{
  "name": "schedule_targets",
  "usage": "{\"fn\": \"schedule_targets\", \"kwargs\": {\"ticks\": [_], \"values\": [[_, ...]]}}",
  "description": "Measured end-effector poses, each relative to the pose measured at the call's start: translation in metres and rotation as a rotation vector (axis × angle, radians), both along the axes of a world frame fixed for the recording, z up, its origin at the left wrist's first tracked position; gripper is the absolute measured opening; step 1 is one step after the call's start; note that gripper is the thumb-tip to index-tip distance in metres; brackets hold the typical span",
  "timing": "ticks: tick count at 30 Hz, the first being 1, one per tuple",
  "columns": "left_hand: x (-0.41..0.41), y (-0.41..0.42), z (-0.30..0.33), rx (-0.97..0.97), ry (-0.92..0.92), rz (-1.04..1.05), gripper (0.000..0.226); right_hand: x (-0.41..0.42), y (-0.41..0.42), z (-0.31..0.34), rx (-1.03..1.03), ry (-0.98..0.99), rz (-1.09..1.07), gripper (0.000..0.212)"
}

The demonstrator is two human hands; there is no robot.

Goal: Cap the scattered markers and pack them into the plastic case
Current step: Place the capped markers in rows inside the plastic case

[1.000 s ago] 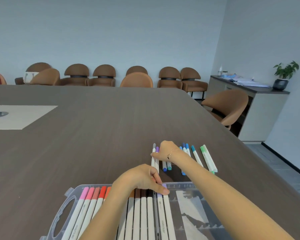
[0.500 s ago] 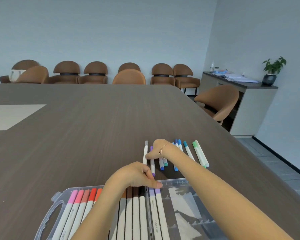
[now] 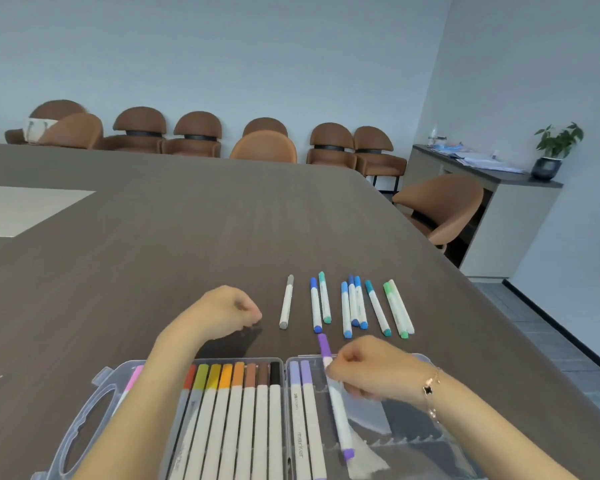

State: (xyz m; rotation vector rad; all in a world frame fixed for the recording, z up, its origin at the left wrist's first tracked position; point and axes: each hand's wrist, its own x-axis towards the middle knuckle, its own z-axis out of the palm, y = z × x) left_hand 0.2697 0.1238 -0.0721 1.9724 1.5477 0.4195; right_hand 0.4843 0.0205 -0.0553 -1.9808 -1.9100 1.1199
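Pale blue-grey room, brown chairs (image 3: 194, 135) along far wall, grey sideboard (image 3: 499, 209) with potted plant (image 3: 556, 147). Dark wood-grain bench (image 3: 153, 244). Clear plastic case (image 3: 94, 403) at near edge, capped markers in rows; one barrel reads "marker" (image 3: 300, 445). Loose markers (image 3: 352, 306) in blues and greens lie beyond the case. Right hand (image 3: 364, 370) pinches purple marker (image 3: 336, 400) over case's right half. Left hand (image 3: 229, 308) curled, holding nothing, on bench.

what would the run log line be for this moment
right hand: grips purple marker over plastic case | left hand: curled, holds nothing | grey marker: on table
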Motion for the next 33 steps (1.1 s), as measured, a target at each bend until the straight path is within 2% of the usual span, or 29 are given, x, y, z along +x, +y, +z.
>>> {"fn": "schedule_targets", "kwargs": {"ticks": [2,4,9,12,15,21,23,24,27,31,33], "values": [[0.003,0.004,-0.008,0.129,-0.014,0.067,0.017,-0.004,-0.007,-0.014,0.053,-0.002,-0.015,0.038],[0.012,0.005,-0.017,0.217,-0.011,0.028,0.027,-0.008,-0.012,-0.025,0.138,-0.005,-0.04,0.037],[0.041,-0.004,-0.029,0.194,0.101,-0.191,0.042,-0.013,-0.024,-0.035,0.364,-0.16,0.029,0.039],[0.047,-0.007,-0.032,0.172,0.226,-0.27,0.042,-0.01,-0.026,-0.039,0.335,-0.139,0.053,0.038],[0.048,-0.006,-0.032,0.162,0.246,-0.289,0.043,-0.007,-0.027,-0.04,0.28,-0.102,0.082,0.038],[0.05,-0.007,-0.03,0.306,0.172,-0.18,0.035,-0.009,-0.033,-0.028,0.357,-0.213,0.185,0.04],[0.05,-0.007,-0.029,0.345,0.163,-0.13,0.03,-0.014,-0.037,-0.03,0.489,-0.412,0.271,0.029],[0.05,-0.006,-0.03,0.354,0.154,-0.104,0.029,-0.015,-0.036,-0.036,0.546,-0.575,0.33,0.026],[0.049,-0.004,-0.033,0.35,0.121,-0.026,0.029,-0.022,-0.037,-0.043,0.546,-0.694,0.317,0.044],[0.047,-0.001,-0.036,0.348,0.097,0.104,0.025,-0.032,-0.038,-0.04,0.49,-0.823,0.518,0.02],[0.047,-0.001,-0.037,0.349,0.079,0.172,0.021,-0.032,-0.035,-0.039,0.474,-0.811,0.531,0.022]]}}
